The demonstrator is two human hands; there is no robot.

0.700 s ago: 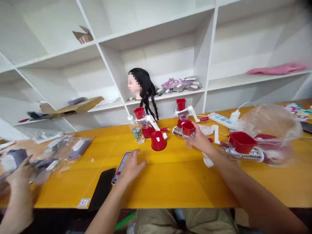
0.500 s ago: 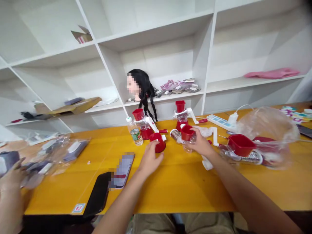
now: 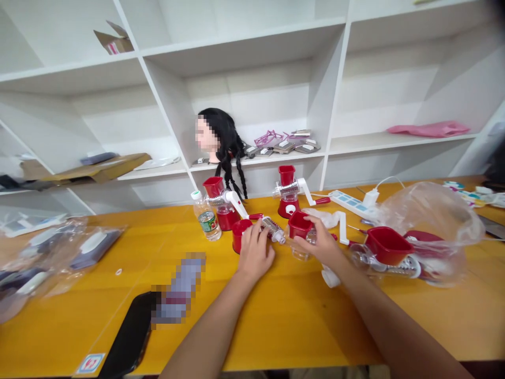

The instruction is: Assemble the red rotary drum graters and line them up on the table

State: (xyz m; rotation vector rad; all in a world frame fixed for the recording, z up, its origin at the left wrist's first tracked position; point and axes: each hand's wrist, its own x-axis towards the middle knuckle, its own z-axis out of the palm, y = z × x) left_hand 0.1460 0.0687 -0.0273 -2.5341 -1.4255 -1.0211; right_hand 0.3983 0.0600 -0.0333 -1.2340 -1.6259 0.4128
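My right hand (image 3: 321,243) grips the rim and side of a red square hopper (image 3: 300,225) with a clear plastic part below it. My left hand (image 3: 255,250) has its fingers stretched apart beside a small red grater base (image 3: 240,236) that stands upright; part of the base is hidden behind the fingers. A metal grating drum (image 3: 272,229) lies just past my left fingertips; contact is hard to tell. Behind stand two assembled red rotary graters, one on the left (image 3: 226,202) and one on the right (image 3: 288,195), both with white cranks.
A water bottle (image 3: 208,221) stands by the left grater. A second red hopper (image 3: 389,245), a clear bag (image 3: 430,221) and a power strip (image 3: 351,204) are to the right. A black phone (image 3: 130,331) and bagged items (image 3: 94,247) lie left. Behind, white shelves hold a mannequin head (image 3: 221,134).
The small red base, tilted before, now stands upright, and my left hand has shifted to its right side. My right hand still holds the hopper. The view has turned slightly right.
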